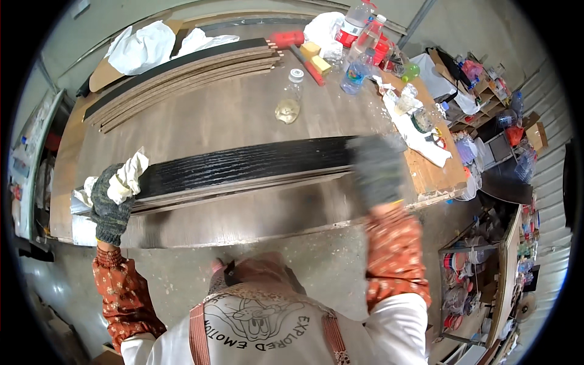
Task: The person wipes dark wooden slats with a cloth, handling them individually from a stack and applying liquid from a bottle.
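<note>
A stack of long black boards (255, 159) with dark wood-grain tops and paler edges lies across the table in front of me. At its left end is my left hand (112, 210) in a dark grey knit glove, closed round a crumpled off-white cloth (129, 176). My right hand (378, 173), in a similar glove, is at or over the stack's right end. Motion blur smears its fingers, so I cannot tell whether it grips anything. Beyond the stack stands a clear bottle (289, 100) with a white cap and pale yellow liquid at its bottom.
Another stack of boards (188, 76) lies at the table's (231, 118) far left, near white plastic bags (143, 47). A red-handled tool (310, 68), yellow sponges (320, 64) and several bottles (353, 78) stand at the back right. Cluttered shelves (480, 274) are on the right.
</note>
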`<state>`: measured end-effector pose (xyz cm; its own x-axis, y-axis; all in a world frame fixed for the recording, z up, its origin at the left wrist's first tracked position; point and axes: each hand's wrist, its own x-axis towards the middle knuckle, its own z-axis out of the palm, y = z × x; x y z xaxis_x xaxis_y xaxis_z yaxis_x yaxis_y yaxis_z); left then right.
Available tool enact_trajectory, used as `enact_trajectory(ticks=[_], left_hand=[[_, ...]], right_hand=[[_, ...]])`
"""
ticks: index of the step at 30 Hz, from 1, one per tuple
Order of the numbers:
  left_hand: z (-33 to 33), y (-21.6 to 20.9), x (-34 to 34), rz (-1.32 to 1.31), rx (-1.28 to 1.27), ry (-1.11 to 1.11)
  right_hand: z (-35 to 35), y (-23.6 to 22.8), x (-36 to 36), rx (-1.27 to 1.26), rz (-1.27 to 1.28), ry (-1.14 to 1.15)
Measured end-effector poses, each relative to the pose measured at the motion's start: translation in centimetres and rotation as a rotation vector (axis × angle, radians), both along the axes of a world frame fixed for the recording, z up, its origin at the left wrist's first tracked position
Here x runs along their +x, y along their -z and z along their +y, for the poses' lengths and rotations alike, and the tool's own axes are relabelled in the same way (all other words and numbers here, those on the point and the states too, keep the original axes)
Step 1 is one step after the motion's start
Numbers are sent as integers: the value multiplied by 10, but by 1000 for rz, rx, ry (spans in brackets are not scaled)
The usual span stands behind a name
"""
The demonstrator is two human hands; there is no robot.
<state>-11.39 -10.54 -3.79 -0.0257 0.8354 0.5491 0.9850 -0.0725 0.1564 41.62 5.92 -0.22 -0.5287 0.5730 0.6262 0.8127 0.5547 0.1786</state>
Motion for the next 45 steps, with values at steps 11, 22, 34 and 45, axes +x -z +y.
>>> enact_trajectory(ticks=[11,22,34,45], left_hand=[[30,-64,81,15,-87,86],[90,-65,234,-93,-146,485],[100,-61,251,165,-18,326],[93,-31,216,501,-202,322]], right_hand=[[-34,-29,59,-824,780,310],[-43,-38,53,-59,-615,101],[37,-58,63,-360,-414,-402],[87,-60,77,-159,-433,-797]])
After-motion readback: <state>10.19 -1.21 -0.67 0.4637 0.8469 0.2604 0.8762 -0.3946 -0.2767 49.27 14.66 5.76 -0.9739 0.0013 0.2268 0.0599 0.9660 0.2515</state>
